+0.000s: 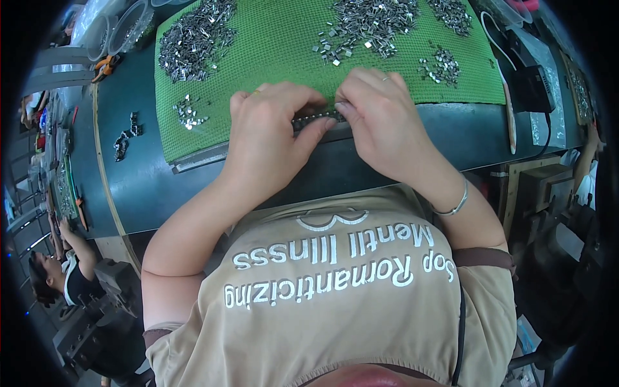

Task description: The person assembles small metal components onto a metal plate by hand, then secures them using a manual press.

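In my left grip (266, 126) I am grasping a dark narrow strip (313, 120), which carries a row of small shiny points; the thumb is at its near side and the fingers are bent at its far side. My right grip (377, 111) is at the right end of this strip, with thumb and forefinger drawn close together; I cannot tell if they pinch the strip itself or some small piece. The strip is between my two hands, near the front edge of a green textured mat (271, 61).

A grey metal bar (201, 158) runs along this edge, and the mat lies on a dark green table (132, 184). On the mat, beyond my hands, there are a large heap of small metal parts (196, 42) at the left and another heap (377, 26) at the upper middle. A smaller pile (442, 68) is at the right, and a few bright pieces (189, 113) lie to the left of my left hand.

Farther left, on the table, lies a dark linked piece (127, 137). To the right of the mat is a black box-shaped device (535, 88).
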{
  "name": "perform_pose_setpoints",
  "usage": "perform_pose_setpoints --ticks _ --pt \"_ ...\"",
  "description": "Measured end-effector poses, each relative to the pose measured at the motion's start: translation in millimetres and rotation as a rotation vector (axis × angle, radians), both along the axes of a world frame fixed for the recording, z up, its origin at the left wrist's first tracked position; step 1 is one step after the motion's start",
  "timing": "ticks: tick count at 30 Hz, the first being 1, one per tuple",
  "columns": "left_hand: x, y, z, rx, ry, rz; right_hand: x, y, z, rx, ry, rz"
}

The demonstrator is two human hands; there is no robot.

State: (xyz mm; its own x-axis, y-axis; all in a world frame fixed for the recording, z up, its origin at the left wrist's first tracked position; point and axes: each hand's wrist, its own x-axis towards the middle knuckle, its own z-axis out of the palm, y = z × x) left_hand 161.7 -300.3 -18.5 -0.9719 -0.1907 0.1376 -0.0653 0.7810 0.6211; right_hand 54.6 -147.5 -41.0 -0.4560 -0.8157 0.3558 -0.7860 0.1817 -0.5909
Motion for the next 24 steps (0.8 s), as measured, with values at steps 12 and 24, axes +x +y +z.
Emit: perform_pose_setpoints --ticks 12,24 --pt "-75.8 -57.2 -10.4 -0.513 0.129 -0.118 6.9 22.7 -1.0 -0.033 0.312 0.110" --pt "6.6 -19.5 9.7 0.069 0.006 -0.042 -60.0 -14.9 4.8 0.102 0.400 0.131"
